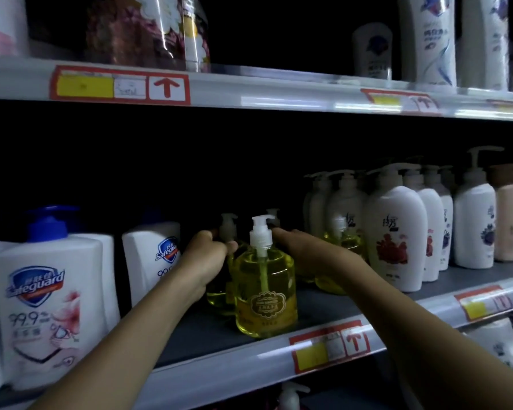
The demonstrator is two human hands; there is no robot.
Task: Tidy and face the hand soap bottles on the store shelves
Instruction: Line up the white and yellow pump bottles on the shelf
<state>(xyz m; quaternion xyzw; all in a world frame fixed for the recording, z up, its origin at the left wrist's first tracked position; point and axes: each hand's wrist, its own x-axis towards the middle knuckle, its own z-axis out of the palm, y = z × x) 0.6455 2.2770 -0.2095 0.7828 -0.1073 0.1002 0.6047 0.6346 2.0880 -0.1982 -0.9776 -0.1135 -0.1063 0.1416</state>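
Middle shelf (pixel 208 335), both arms reaching in past the front yellow soap bottle (pixel 265 294), which stands upright near the shelf edge, label facing out. Left hand (pixel 208 255) is curled around a second yellow bottle (pixel 219 291) just behind and left of it. Right hand (pixel 302 244) extends behind the front bottle's pump; grip cannot be told, fingers hidden. Blue-capped white bottles (pixel 46 309) stand left, white pump bottles (pixel 394 232) right.
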